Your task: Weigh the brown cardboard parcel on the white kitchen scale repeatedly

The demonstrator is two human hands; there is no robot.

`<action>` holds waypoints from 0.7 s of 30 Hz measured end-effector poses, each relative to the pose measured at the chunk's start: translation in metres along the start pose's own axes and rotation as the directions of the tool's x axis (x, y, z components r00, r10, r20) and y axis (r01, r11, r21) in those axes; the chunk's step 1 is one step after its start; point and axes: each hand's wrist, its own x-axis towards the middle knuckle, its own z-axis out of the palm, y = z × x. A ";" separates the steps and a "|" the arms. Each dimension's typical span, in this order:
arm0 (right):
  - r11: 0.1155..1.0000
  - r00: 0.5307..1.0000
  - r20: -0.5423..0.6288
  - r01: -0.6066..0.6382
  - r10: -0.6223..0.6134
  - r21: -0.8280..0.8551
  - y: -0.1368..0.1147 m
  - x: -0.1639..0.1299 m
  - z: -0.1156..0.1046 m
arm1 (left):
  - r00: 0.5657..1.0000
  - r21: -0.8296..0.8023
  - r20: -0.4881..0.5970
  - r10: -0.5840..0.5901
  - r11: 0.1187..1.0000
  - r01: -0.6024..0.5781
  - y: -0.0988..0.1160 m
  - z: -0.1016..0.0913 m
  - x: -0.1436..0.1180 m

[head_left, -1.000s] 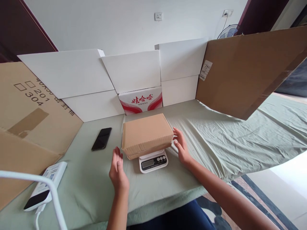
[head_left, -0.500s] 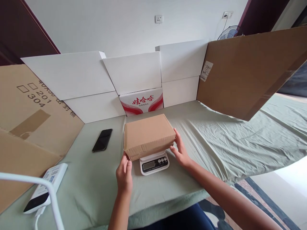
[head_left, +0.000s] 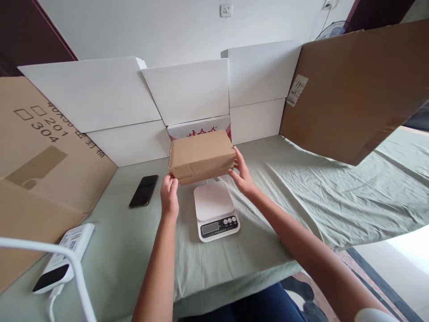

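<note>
A closed brown cardboard box (head_left: 201,154) is held between my two hands, beyond a white kitchen scale (head_left: 214,201). My left hand (head_left: 169,197) grips its near left corner, thumb on the front and fingers partly hidden underneath. On the right end, my right hand (head_left: 241,174) clasps the side with its fingers and thumb. The scale's platform is bare, and its small grey display (head_left: 210,228) and round buttons face me. I cannot make out any digits on the display.
A black phone (head_left: 144,191) lies to the left. Nearer me are a white power strip (head_left: 65,257) and a white curved tube (head_left: 75,264). White boxes (head_left: 197,91) line the back, with large cardboard panels (head_left: 351,89) at the sides. A green cloth (head_left: 261,243) covers the surface.
Both hands have lifted the cardboard box off the scale and moved it away from me toward the back. The scale's platform has come into view. The camera has tilted slightly down.
</note>
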 end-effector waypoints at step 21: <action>0.946 0.963 -0.023 -0.259 0.268 0.197 0.059 0.002 0.013 | 0.976 -0.124 0.003 -0.220 0.968 0.218 -0.058 0.010 0.016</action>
